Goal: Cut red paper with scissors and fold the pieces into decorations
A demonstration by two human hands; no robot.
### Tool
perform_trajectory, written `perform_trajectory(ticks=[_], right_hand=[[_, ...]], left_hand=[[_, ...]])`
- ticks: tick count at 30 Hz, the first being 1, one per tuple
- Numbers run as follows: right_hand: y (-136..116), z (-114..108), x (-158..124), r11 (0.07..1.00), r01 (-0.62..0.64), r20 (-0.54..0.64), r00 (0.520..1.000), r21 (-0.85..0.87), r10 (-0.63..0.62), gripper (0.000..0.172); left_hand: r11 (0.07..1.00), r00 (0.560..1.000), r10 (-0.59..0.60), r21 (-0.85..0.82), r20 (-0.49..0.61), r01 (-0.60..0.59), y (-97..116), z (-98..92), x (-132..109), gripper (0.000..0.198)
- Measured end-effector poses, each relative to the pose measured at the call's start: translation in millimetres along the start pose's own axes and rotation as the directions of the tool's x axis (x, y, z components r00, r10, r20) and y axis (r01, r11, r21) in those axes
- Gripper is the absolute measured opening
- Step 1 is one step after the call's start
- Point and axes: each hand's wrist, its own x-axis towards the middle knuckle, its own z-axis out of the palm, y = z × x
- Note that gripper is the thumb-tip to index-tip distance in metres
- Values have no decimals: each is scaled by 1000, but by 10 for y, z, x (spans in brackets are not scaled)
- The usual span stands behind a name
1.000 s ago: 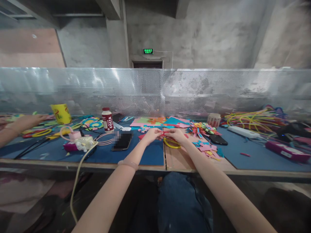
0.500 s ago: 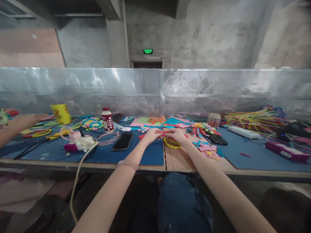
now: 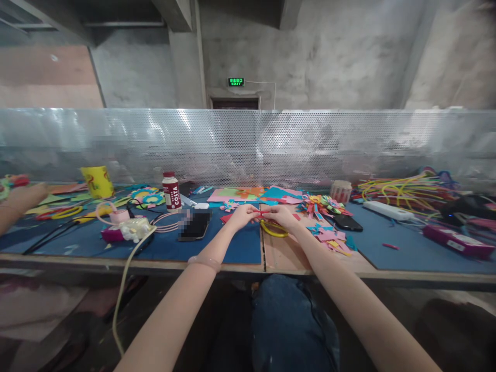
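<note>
My left hand (image 3: 245,214) and my right hand (image 3: 281,216) meet over the seam at the middle of the table. Their fingertips pinch a small red piece (image 3: 262,212) between them; it looks like red paper, but its exact shape is too small to make out. Just under my right hand lie yellow-handled scissors (image 3: 274,229), partly covered by the fingers. A paper flower (image 3: 231,205) and coloured paper sheets (image 3: 248,194) rest beyond my hands. Cut paper scraps (image 3: 332,238) are spread to the right of my right hand.
At the left stand a bottle (image 3: 171,192) and a yellow tub (image 3: 97,182), with a phone (image 3: 195,226) nearer me. A cable (image 3: 123,289) hangs over the front edge. Pipe cleaners (image 3: 406,187) are heaped at the right. Another person's hand (image 3: 29,197) works at far left.
My hands stay almost in place, with the red piece still between the fingertips. The other person's hand at far left has moved further left.
</note>
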Motion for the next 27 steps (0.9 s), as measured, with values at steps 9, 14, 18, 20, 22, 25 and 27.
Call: perform_trajectory(ticks=[9, 14, 18, 20, 22, 25, 27], right_hand=[[-9, 10, -32, 1000, -2, -23, 1000, -9, 2, 40], [-34, 4, -46, 990, 46, -17, 999, -132, -49, 36], [-36, 1, -35, 983, 60, -48, 996, -175, -69, 35], [-38, 4, -33, 980, 55, -62, 996, -193, -68, 35], [-43, 10, -33, 977, 57, -70, 995, -205, -73, 34], [-44, 20, -33, 977, 81, -82, 992, -199, -99, 32], [-37, 23, -27, 975, 94, -90, 989, -201, -114, 31]], left_hand=[[1000, 1000, 0, 12, 12, 0, 23, 0, -8, 15], [1000, 1000, -10, 21, 11, 10, 67, 13, -31, 14], [1000, 1000, -12, 10, 15, 12, 79, 15, -34, 14], [1000, 1000, -14, 8, 17, 14, 76, 13, -31, 15], [1000, 1000, -11, 7, 18, 10, 70, 11, -29, 15], [1000, 1000, -2, 10, 20, 2, 61, 8, -29, 17], [1000, 1000, 6, 12, 26, -7, 58, 7, -30, 19]])
